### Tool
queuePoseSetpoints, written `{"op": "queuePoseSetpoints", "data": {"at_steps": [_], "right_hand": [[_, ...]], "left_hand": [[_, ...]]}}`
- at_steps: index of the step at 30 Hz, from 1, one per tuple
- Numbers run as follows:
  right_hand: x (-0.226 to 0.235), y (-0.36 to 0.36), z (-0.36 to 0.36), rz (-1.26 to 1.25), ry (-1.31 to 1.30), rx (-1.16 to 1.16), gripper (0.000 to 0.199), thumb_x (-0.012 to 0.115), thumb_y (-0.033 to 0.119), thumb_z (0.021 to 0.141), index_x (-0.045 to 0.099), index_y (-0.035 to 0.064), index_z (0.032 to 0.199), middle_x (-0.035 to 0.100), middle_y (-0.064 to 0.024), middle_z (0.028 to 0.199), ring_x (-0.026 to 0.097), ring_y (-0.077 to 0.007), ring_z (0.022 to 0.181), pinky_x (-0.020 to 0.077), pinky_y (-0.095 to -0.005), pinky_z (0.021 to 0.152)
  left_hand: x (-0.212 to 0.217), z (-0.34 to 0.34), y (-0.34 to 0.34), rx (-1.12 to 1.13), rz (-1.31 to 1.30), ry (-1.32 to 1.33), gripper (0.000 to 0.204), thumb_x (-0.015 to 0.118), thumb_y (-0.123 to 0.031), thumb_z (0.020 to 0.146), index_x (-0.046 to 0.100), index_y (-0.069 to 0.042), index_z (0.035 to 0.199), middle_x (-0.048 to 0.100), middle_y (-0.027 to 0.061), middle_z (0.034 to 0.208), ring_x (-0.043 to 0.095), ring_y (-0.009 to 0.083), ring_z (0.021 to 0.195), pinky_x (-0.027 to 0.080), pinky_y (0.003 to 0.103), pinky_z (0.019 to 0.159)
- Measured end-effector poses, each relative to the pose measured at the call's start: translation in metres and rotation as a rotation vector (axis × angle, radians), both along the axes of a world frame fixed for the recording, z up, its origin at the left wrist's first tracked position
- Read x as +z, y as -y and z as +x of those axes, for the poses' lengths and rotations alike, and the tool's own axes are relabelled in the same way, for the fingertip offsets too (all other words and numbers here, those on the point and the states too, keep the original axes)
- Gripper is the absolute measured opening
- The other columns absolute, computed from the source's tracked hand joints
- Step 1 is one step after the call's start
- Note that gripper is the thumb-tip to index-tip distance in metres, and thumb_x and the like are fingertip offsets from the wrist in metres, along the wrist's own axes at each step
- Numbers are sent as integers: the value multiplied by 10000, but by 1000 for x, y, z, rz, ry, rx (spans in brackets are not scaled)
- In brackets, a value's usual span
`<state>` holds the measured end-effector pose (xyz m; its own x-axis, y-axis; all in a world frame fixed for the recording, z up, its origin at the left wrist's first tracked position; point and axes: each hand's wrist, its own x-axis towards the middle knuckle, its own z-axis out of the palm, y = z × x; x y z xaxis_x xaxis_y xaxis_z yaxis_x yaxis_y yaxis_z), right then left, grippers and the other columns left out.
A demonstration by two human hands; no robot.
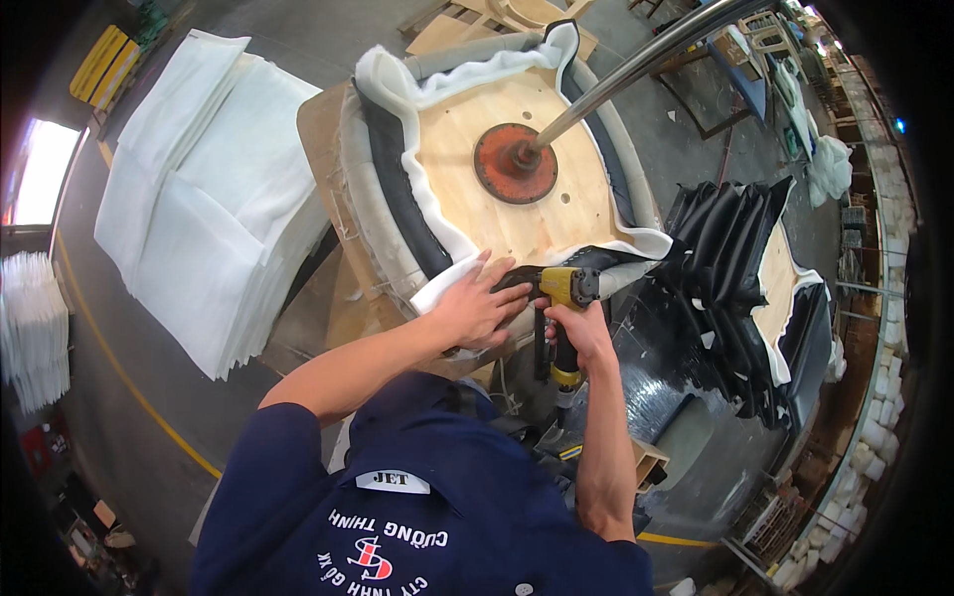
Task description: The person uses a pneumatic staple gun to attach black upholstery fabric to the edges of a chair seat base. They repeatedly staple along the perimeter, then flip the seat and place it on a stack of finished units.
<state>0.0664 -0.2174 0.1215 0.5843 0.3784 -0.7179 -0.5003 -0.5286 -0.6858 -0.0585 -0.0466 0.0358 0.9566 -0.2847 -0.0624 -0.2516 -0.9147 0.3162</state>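
A pale wooden seat panel [452, 184] lies underside up, edged by white wadding [393, 74] and a black cover [393, 184] folded up around it. Under it is a grey padded ring [348, 149]. An orange-red disc [502, 184] on the end of a metal rod [621, 84] rests against the panel's middle. My left hand [479, 310] lies with fingers spread on the near edge of the cover and wadding. My right hand [584, 333] is wrapped round the handle of a yellow and black staple gun [569, 286], whose nose is at that same edge, beside my left fingertips.
To the left stands a tall stack of white wadding sheets [209, 189]. Black upholstered seats [730, 248] are piled on the right. The metal rod slants in from the upper right. Wooden frame parts [447, 35] lie behind the panel.
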Motion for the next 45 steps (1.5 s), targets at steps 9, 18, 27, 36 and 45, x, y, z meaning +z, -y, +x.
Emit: {"op": "queuePoseSetpoints", "data": {"at_steps": [9,18,27,36,45], "right_hand": [[0,-23,-8,-54,68,115,216,676,28,842,691,-35,1048,704,-74,845,620,-141,556,502,-302,492],[-4,3,-17,124,79,-33,210,672,0,852,677,-32,1059,722,-91,915,628,-140,576,522,-308,512],[-29,185,-112,246,4,-256,873,653,-129,843,321,115,1612,693,-140,1187,644,-144,661,567,-292,611],[-197,330,-146,-112,241,-952,942,737,-35,815,236,114,1599,654,-111,904,657,-168,627,554,-319,561],[-424,441,-148,-712,421,-1347,922,613,66,809,199,50,1633,489,-255,1516,548,-395,1342,458,-425,1113]], "left_hand": [[-1,-2,2,42,-60,-49,700,513,-574,957,522,-159,1520,448,-7,1598,178,335,1573,99,618,1275],[11,-12,-6,36,-26,42,595,624,-493,902,615,-193,1417,486,-12,1554,242,334,1552,148,661,1243],[7,-28,-76,-29,-266,279,253,693,-170,766,722,-195,1016,602,96,1257,519,332,1302,331,578,1181],[35,-55,-77,305,255,222,293,701,-140,750,724,-125,1041,536,160,1436,445,426,1376,268,621,1196],[-20,-49,80,686,20,96,431,510,-192,985,520,-26,1382,533,205,1442,477,408,1360,276,618,1166]]}}
